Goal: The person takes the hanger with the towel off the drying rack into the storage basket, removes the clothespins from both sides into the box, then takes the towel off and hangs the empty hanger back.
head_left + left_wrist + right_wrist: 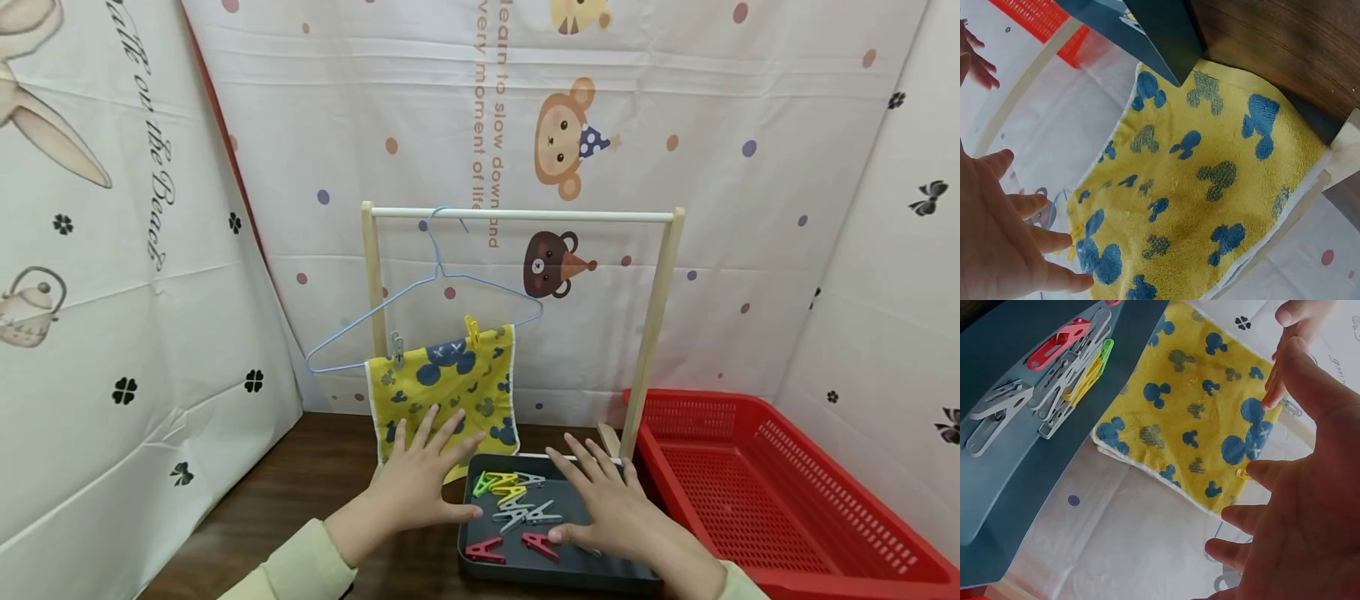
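Observation:
A yellow towel (450,392) with blue mouse-head prints hangs from a light blue wire hanger (375,312), held by a grey clothespin (397,350) and a yellow clothespin (472,332). The hanger hooks over the white bar (525,215) of a wooden rack. My left hand (416,483) hovers before the towel's lower part, fingers spread, holding nothing. Spread likewise, my right hand (611,508) is over the right side of a dark grey tray (555,575). Several clothespins lie in the tray, among them a red clothespin (485,550) and a green clothespin (483,483).
A red plastic basket (750,483) stands to the right of the rack, beside its right post (654,333). Printed white cloth (450,108) hangs behind and on both sides. Dark wooden tabletop (300,475) shows to the left of the tray.

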### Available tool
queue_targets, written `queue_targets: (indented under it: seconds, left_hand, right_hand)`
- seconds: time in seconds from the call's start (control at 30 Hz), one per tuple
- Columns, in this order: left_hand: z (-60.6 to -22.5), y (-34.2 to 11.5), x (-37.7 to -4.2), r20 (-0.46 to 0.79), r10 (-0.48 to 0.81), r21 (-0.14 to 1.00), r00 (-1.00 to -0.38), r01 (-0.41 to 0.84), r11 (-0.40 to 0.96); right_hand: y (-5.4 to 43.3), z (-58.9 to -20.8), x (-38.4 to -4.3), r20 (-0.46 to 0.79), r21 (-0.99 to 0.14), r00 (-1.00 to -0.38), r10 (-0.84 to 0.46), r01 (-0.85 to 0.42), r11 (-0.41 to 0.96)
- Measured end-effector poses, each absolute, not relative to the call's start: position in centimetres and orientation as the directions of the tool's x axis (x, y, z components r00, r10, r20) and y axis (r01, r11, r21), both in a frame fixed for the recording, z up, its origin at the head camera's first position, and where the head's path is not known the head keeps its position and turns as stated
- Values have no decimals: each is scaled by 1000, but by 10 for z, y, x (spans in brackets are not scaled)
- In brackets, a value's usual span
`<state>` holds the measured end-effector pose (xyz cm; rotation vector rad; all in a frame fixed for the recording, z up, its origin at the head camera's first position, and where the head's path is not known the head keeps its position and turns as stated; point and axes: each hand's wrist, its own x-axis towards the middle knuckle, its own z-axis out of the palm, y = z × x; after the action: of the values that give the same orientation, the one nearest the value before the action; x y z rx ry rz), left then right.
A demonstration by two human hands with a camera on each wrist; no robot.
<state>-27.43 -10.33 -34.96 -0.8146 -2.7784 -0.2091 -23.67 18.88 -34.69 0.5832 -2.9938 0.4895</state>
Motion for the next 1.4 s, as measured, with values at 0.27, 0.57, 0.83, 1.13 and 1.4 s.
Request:
queue_targets:
  seconds: [0.27, 0.57, 0.83, 1.13, 1.4]
  left_hand:
    - [-340, -107, -274, 282, 515, 97, -809, 558, 824]
    - [-315, -115, -277, 449, 489, 52, -748, 568, 821]
    - [-287, -132, -288, 602, 425, -11, -676, 525, 851]
    - [-234, -171, -304, 618, 217, 146, -756, 381, 913]
    - [-223, -201, -321, 504, 94, 324, -858, 289, 901]
  right_hand:
    - [195, -340, -233, 110, -307, -929, -354, -370, 877]
    - [204, -329, -229, 190, -269, -899, -394, -434, 860]
    - [209, -323, -226, 228, -271, -893, -388, -440, 856]
    - [214, -321, -220, 220, -252, -914, -341, -391, 885]
    - [225, -321, -219, 256, -215, -897, -359, -415, 884]
